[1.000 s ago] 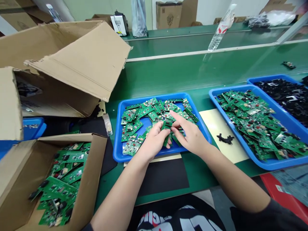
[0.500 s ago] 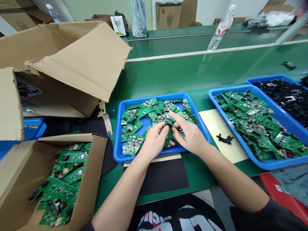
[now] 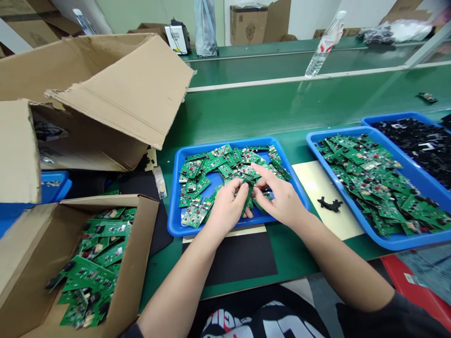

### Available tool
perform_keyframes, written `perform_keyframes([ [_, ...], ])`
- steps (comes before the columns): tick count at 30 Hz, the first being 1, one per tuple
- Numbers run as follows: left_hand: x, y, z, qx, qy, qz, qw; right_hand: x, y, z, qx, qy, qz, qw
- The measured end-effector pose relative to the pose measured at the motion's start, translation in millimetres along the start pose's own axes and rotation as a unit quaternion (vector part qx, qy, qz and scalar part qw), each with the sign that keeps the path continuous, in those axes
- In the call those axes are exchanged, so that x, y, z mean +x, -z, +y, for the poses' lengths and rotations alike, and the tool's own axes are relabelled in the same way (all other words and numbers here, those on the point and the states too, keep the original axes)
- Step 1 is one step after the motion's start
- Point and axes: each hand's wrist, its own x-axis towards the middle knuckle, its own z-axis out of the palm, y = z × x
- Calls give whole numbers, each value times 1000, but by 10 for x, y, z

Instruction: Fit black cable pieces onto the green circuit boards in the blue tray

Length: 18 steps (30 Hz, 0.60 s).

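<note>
Over the middle blue tray (image 3: 172, 206), my left hand (image 3: 228, 203) grips a green circuit board (image 3: 246, 199) between thumb and fingers, the board tilted nearly upright. My right hand (image 3: 276, 195) meets it from the right, thumb and a finger pinched at the board's upper end, where a small black part (image 3: 250, 183) shows; the index finger points up and left. The fingers partly hide the board and the black part. Several green boards (image 3: 197, 211) lie loosely in the tray below my hands.
At the right stand a blue tray of boards (image 3: 373, 183) and one of black parts (image 3: 423, 141). Black pieces (image 3: 330, 204) lie on a cream sheet (image 3: 317, 178). Left, a carton of boards (image 3: 144, 234) stands before a larger open carton (image 3: 127, 94). A bottle (image 3: 324, 44) stands behind.
The board in my left hand has turned slightly, now showing more edge-on. Both hands remain close together over the tray. The whole view has shifted slightly.
</note>
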Motion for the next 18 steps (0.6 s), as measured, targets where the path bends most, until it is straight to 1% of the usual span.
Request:
perform_keyframes([
  [2, -7, -3, 5, 9, -9, 10, 1000, 10, 7, 6, 1, 4, 18, 1000],
  [5, -20, -7, 22, 30, -19, 9, 999, 29, 21, 26, -7, 27, 43, 999],
  [10, -38, -12, 56, 53, -30, 15, 998, 35, 32, 62, -37, 50, 49, 997],
  [18, -62, -1, 101, 76, -51, -12, 996, 52, 62, 55, -83, 92, 93, 988],
])
